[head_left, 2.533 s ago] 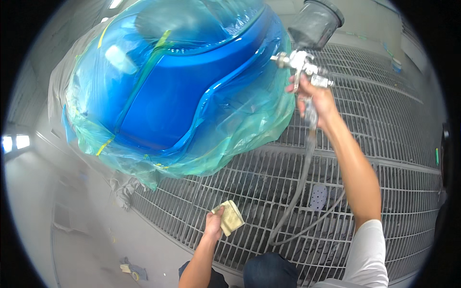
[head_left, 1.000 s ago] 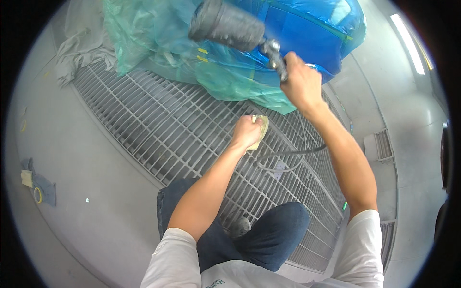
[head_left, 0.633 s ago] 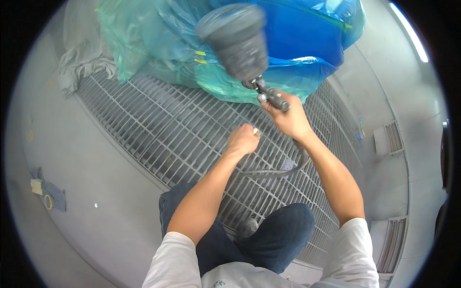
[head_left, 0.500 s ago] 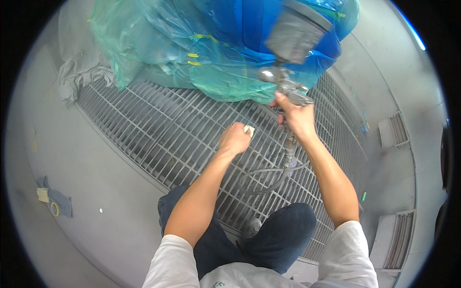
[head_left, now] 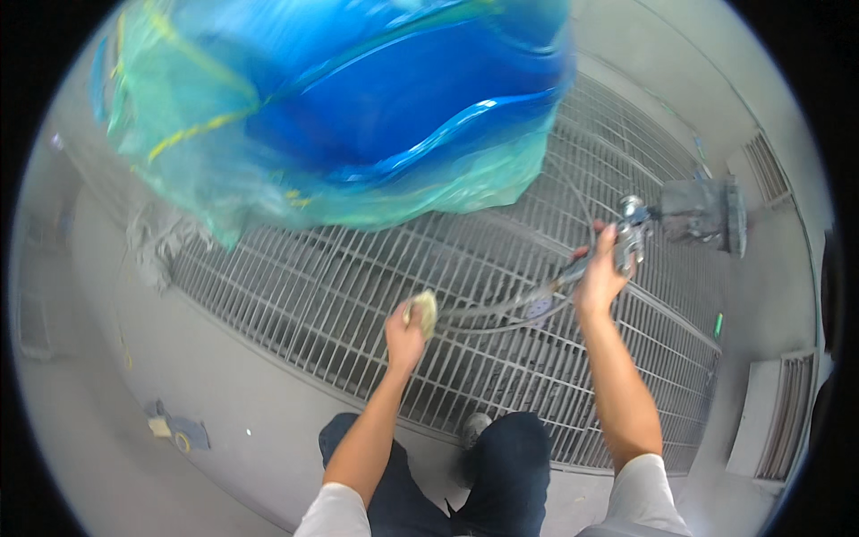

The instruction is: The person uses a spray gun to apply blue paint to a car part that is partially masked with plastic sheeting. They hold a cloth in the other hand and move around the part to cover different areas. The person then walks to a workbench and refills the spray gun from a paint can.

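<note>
My right hand (head_left: 599,282) is wrapped round the handle of a metal spray gun (head_left: 632,234). The gun is tipped over to the right, its grey paint cup (head_left: 698,215) pointing sideways. From the handle a grey air hose (head_left: 510,309) runs left towards my other hand; whether the two touch I cannot tell. My left hand (head_left: 405,338) is closed on a crumpled pale yellow cloth (head_left: 424,313). Beyond both hands is a glossy blue panel (head_left: 403,98), blurred by motion, with green masking film (head_left: 385,208) and yellow tape strips round it.
Metal floor grating (head_left: 295,291) spreads beneath my hands. Grey sheeting (head_left: 161,242) lies crumpled at the left. A tape roll (head_left: 183,441) sits by a grey cloth on the lower-left floor. Louvred vents (head_left: 787,416) line the right wall.
My right hand has swung the spray gun down and right, from cup up to lying sideways. My left hand has shifted slightly left with the cloth. The view has turned, showing more blue panel.
</note>
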The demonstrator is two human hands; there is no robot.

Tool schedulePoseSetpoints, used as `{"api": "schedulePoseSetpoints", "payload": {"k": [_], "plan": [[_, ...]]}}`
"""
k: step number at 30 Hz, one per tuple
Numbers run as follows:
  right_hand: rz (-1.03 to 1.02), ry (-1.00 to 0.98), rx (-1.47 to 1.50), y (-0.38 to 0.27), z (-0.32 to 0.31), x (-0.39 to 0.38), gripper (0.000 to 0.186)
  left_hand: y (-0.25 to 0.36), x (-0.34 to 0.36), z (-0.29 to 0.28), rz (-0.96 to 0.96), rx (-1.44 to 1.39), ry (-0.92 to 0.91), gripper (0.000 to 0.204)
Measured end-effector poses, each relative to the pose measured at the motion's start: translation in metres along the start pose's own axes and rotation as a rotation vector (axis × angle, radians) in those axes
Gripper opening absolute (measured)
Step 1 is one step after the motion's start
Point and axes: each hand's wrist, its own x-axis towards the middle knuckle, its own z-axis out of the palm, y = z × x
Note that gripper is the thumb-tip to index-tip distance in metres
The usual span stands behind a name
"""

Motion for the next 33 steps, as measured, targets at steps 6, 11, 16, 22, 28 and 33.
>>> {"api": "schedulePoseSetpoints", "payload": {"k": [6,11,16,22,28,33], "plan": [[0.311,-0.082,-0.014,-0.116,-0.007,0.037,0.035,0.105,-0.067,0.074,-0.199,-0.093,-0.081,0.034],[0.57,-0.21,-0.053,-0.211,0.014,0.116,0.026,0.263,-0.091,0.162,-0.139,-0.092,-0.242,0.028],[0.679,-0.391,-0.22,-0.277,0.043,0.216,0.023,0.382,-0.097,0.247,-0.152,-0.072,-0.373,0.04],[0.693,-0.57,-0.354,-0.302,0.068,0.311,0.019,0.397,-0.107,0.343,-0.235,0.028,-0.71,0.05],[0.52,-0.731,-0.633,-0.29,0.101,0.441,0.02,0.307,-0.09,0.41,-0.241,0.435,-0.731,0.034],[0.303,-0.713,-0.867,-0.244,0.126,0.513,0.024,0.245,-0.037,0.407,-0.354,0.711,-0.465,0.029]]}}
